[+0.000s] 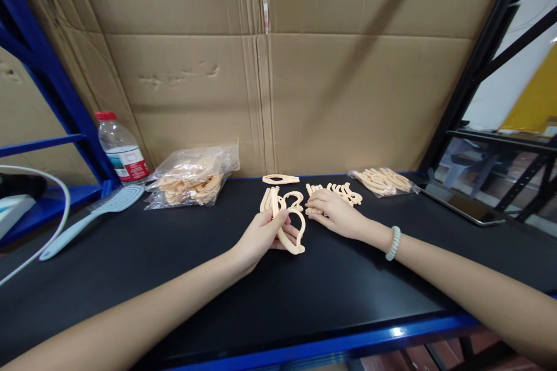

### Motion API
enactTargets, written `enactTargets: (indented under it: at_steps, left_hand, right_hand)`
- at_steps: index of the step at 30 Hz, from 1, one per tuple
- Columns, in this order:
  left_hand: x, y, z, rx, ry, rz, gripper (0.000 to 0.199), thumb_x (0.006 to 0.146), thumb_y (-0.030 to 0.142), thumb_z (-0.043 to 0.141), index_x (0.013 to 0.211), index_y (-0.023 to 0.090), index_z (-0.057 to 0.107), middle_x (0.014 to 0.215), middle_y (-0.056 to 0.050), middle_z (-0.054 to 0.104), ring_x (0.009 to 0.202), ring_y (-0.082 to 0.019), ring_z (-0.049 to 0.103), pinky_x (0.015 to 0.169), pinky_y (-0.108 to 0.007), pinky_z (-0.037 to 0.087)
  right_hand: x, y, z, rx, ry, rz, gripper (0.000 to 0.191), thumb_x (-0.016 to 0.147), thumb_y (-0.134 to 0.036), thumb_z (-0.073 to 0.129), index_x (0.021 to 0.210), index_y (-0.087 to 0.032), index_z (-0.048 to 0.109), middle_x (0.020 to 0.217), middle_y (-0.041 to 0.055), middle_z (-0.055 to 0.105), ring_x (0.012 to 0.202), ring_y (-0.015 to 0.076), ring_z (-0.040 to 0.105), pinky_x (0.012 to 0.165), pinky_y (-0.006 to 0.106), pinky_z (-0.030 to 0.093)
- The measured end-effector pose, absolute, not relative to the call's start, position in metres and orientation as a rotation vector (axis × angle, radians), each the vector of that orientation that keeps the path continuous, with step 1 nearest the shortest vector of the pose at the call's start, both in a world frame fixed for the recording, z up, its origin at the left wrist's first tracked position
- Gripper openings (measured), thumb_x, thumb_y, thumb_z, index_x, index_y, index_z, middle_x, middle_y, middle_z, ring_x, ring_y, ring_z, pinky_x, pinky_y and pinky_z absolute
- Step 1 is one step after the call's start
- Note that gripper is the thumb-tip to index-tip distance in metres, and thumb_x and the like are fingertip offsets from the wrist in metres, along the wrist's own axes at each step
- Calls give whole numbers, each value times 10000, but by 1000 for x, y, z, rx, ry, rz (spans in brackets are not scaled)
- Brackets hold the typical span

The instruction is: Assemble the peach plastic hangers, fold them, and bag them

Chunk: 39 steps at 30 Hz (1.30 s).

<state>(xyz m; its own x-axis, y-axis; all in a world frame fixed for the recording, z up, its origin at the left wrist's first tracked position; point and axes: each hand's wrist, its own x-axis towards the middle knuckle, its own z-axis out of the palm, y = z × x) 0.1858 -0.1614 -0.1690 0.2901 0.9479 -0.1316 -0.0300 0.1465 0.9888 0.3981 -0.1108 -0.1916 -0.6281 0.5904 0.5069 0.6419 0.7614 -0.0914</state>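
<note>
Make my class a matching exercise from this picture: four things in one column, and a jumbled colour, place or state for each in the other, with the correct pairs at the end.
Column one
1. Left hand
2. Right hand
3. Bottle
4. Hairbrush

Column two
A. Pale blue, lying on the black table
B. At the group of beige pieces
C. Topped with a red cap
D. Holding a curved beige piece

Right pairs: 1-D, 2-B, 3-C, 4-A
</note>
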Motion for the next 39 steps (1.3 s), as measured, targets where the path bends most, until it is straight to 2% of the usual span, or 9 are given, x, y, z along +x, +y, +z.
enactTargets:
  at_steps: [4, 9, 14, 20, 26, 29, 33, 36, 39]
  left_hand:
    - [185, -161, -170, 1187, 1006, 916, 237, 939, 306, 459, 781, 137, 511, 650, -74, 702, 549, -149, 665, 578, -276, 559]
    - [185, -161, -170, 1188, 994, 922, 245, 909, 339, 512, 768, 139, 518, 649, -65, 700, 549, -150, 662, 580, -280, 559]
    - [185, -162, -168, 1180, 996, 922, 242, 909, 336, 512, 767, 140, 517, 641, -63, 695, 544, -150, 661, 577, -280, 556]
    - [185, -160, -169, 1185, 1015, 920, 240, 922, 335, 491, 784, 140, 514, 661, -65, 695, 562, -151, 662, 584, -288, 560]
    - [184, -160, -171, 1343, 966, 878, 264, 898, 396, 514, 822, 144, 508, 682, -61, 703, 567, -161, 681, 566, -261, 547]
    - [183, -161, -171, 1495, 903, 870, 307, 855, 450, 559, 892, 149, 512, 684, -56, 698, 548, -177, 681, 527, -256, 536]
    - [183, -164, -166, 1619, 803, 855, 337, 808, 422, 624, 976, 145, 530, 731, -43, 677, 565, -177, 670, 540, -285, 553]
    - [182, -164, -160, 1626, 783, 852, 313, 773, 358, 672, 976, 159, 540, 838, -47, 673, 617, -177, 681, 606, -307, 568]
    - [178, -162, -155, 1652, 823, 912, 295, 767, 332, 670, 998, 180, 570, 853, -25, 657, 613, -171, 677, 620, -305, 567]
  right_hand:
    - [400, -111, -192, -926, -2417, -117, 192, 915, -265, 490, 998, -166, 633, 961, 99, 631, 970, 230, 558, 849, 405, 474]
    - [402, -117, -189, -928, -2429, -173, 196, 901, -288, 517, 999, -173, 643, 982, 103, 630, 993, 245, 548, 886, 440, 456]
    - [405, -116, -189, -961, -2415, -47, 205, 924, -263, 482, 1026, -167, 631, 991, 104, 627, 948, 222, 577, 844, 401, 499]
    - [414, -105, -191, -879, -2418, -21, 248, 926, -282, 487, 1134, -189, 584, 1132, 113, 588, 1083, 230, 542, 944, 420, 463]
    - [396, -137, -178, -734, -2217, 51, 329, 932, -240, 469, 1260, -243, 478, 1233, 92, 560, 1168, 224, 496, 992, 441, 417]
    - [381, -154, -175, -668, -2198, 172, 272, 906, -236, 512, 1178, -242, 507, 1104, 84, 599, 1028, 218, 563, 898, 415, 471]
    - [369, -164, -179, -756, -1991, 569, 161, 873, -217, 526, 1025, -222, 472, 825, 10, 558, 703, 135, 557, 644, 284, 493]
    - [371, -163, -180, -830, -1861, 757, 81, 847, -201, 509, 902, -222, 453, 736, -29, 500, 625, 109, 507, 563, 241, 436]
    - [376, -159, -178, -895, -1867, 755, 74, 790, -169, 525, 770, -210, 467, 674, -38, 476, 603, 108, 474, 549, 240, 401]
